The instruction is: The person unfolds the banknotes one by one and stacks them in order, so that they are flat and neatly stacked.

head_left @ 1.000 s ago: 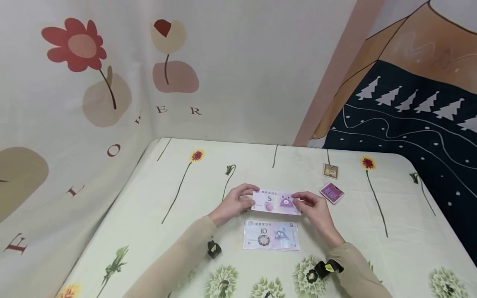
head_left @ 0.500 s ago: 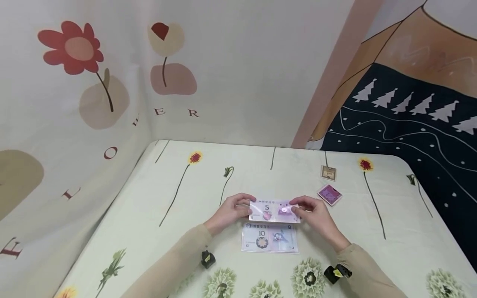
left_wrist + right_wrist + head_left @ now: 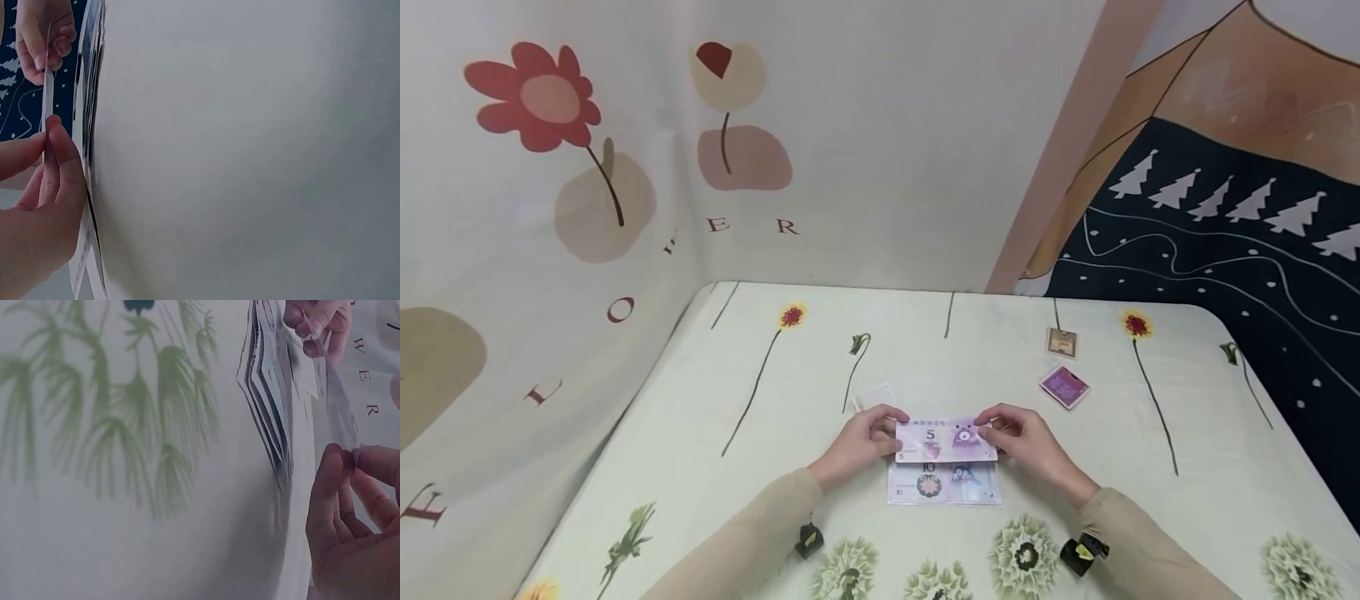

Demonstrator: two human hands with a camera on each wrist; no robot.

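A purple play banknote marked 5 (image 3: 946,442) is pinched at its two short ends. My left hand (image 3: 859,446) holds its left end and my right hand (image 3: 1033,450) its right end, thumbs and fingertips on the paper. Beneath it on the table lies a bluish banknote marked 10 (image 3: 945,493), its upper part covered. In the right wrist view that note tops a loose stack of several notes (image 3: 270,400), with the held purple note (image 3: 337,409) raised above the table. Seen edge-on, the held note (image 3: 48,94) is a thin strip in the left wrist view.
Behind my left hand lies a pale slip of paper (image 3: 877,395), partly hidden. A small purple folded note or card (image 3: 1064,387) and a small brown one (image 3: 1062,342) lie farther back on the right. A flower-print cloth (image 3: 790,375) covers the table; patterned curtains hang behind.
Both hands have brought the purple 5 note down toward the 10 note, and it now overlaps that note's upper part. The pale slip behind my left hand has come into view.
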